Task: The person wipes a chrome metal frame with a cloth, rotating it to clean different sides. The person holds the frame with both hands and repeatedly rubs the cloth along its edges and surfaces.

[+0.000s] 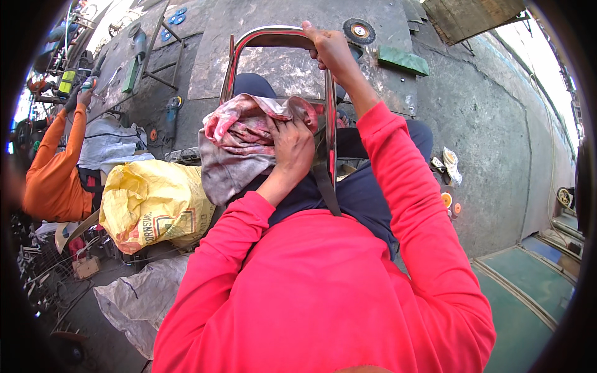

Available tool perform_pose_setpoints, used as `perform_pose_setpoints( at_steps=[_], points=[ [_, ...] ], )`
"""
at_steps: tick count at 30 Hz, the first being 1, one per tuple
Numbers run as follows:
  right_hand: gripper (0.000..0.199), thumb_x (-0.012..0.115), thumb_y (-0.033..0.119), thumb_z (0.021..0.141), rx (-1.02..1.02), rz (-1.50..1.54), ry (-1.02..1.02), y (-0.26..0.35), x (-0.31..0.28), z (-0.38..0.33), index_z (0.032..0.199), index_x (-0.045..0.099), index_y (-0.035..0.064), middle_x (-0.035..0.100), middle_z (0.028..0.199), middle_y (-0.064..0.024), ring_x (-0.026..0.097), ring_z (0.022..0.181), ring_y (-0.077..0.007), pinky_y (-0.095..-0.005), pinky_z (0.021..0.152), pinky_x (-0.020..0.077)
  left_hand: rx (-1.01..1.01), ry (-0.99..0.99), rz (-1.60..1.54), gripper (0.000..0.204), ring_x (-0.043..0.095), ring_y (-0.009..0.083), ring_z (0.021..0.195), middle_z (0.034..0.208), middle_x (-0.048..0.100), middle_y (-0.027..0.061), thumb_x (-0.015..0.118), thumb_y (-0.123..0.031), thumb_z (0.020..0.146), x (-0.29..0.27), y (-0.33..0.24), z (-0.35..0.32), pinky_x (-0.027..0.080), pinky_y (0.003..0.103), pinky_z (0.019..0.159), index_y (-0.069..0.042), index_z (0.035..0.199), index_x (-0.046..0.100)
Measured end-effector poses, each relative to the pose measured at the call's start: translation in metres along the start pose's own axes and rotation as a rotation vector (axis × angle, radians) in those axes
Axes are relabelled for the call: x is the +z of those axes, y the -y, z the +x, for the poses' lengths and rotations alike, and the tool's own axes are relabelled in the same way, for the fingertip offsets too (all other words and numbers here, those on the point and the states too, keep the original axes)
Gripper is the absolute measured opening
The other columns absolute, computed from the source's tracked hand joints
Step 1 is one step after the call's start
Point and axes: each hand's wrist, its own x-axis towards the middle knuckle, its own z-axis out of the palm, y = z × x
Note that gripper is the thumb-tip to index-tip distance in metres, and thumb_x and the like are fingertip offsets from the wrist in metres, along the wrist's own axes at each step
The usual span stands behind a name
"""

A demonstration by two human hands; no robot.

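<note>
A shiny bent metal tube frame [267, 38] stands upright over my lap, its curved top far from me. My right hand [329, 50] is shut on the frame's top right corner. My left hand [291, 146] presses a stained pink and grey rag [239, 140] against the frame's lower part, between its two legs. Both my sleeves are bright red.
A person in an orange top [56, 168] works at the left. A yellow sack [152, 202] lies beside my left knee. An angle grinder [171, 112], a grinding disc [359, 30], a green block [403, 60] and metal bars lie on the concrete floor ahead.
</note>
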Motion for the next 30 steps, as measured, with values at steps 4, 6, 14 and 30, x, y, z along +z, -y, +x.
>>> perform_pose_setpoints(
  at_steps=[4, 6, 14, 30],
  points=[
    [0.051, 0.056, 0.051, 0.093, 0.004, 0.011, 0.032, 0.000, 0.000, -0.001, 0.081, 0.067, 0.0027, 0.050, 0.060, -0.0009, 0.041, 0.047, -0.0061, -0.0222, 0.042, 0.0340, 0.020, -0.091, 0.026, 0.050, 0.057, 0.0366, 0.105, 0.093, 0.062, 0.0219, 0.050, -0.013, 0.081, 0.008, 0.006, -0.009, 0.021, 0.056, 0.113, 0.012, 0.124, 0.053],
    [0.052, 0.056, 0.051, 0.093, -0.004, 0.000, 0.037, 0.001, 0.000, 0.000, 0.080, 0.067, 0.0023, 0.050, 0.060, -0.0013, 0.042, 0.047, -0.0065, -0.0226, 0.042, 0.0346, -0.045, -0.073, 0.003, 0.052, 0.056, 0.0352, 0.107, 0.093, 0.063, 0.0213, 0.054, -0.017, 0.081, 0.012, 0.019, -0.009, 0.022, 0.053, 0.113, 0.014, 0.123, 0.052],
    [0.056, 0.053, 0.053, 0.093, 0.011, 0.016, 0.048, 0.008, 0.005, 0.000, 0.080, 0.065, -0.0004, 0.051, 0.061, -0.0028, 0.045, 0.048, -0.0085, -0.0249, 0.043, 0.0368, -0.254, 0.180, -0.168, 0.041, 0.065, 0.0385, 0.082, 0.087, 0.068, 0.0246, 0.054, -0.016, 0.083, -0.023, 0.082, 0.016, 0.043, 0.046, 0.096, 0.011, 0.112, 0.061],
    [0.062, 0.056, 0.050, 0.090, -0.010, -0.038, -0.034, 0.009, 0.016, 0.005, 0.053, 0.058, 0.0010, 0.052, 0.048, -0.0076, 0.051, 0.042, -0.0186, -0.0349, 0.045, 0.0430, -0.304, -0.075, -1.230, 0.030, 0.065, 0.0185, 0.097, 0.106, 0.068, 0.0130, 0.065, 0.004, 0.084, -0.055, 0.156, -0.007, 0.049, 0.027, 0.087, 0.001, 0.114, 0.066]
  ],
)
